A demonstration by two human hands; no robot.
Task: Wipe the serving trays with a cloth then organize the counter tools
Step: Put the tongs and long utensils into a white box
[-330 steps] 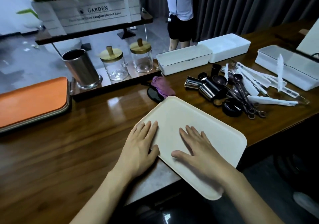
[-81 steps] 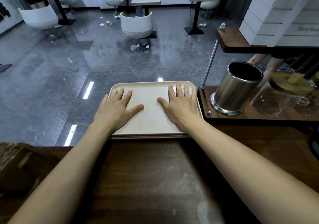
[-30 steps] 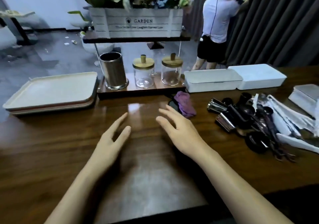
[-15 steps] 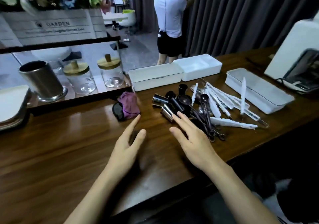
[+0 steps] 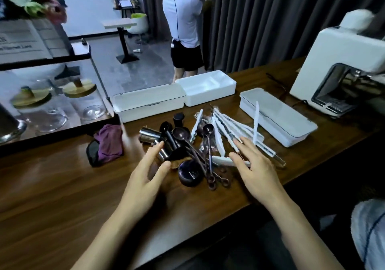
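1. Tools pile (image 5: 193, 144) sits mid-table, between both hands. Left hand (image 5: 143, 178) open, fingers spread, index tip touching or just over a steel jigger (image 5: 149, 136) at the pile's left edge; holding nothing. Right hand (image 5: 256, 169) open, palm down, fingertips over the white tongs (image 5: 227, 138) on the pile's right; also gripping nothing.
2. Risks:
   - Pile is tangled: the measuring spoons (image 5: 205, 159) look joined at their handle ends, so lifting one will likely drag the rest and scatter pieces.
   - The jigger lies on its side, so a nudge could roll it left toward the purple cloth (image 5: 109, 142).
   - The round dark tamper (image 5: 190, 175) sits nearest the table's near edge; a sweep toward the body could push it off.
   - One white utensil (image 5: 255, 121) lies across the lid of the right-hand white box (image 5: 277, 119); opening that box would tip it off.
3. Orientation: spoon long axes run near–far, bowls far, handle loops near, fanned slightly. Tongs run diagonally, far-left to near-right. Jigger axis lies roughly left–right.
4. Two more white boxes (image 5: 150, 103) stand just beyond the pile, likely destinations. One is lidded; the other (image 5: 208, 87) looks open.
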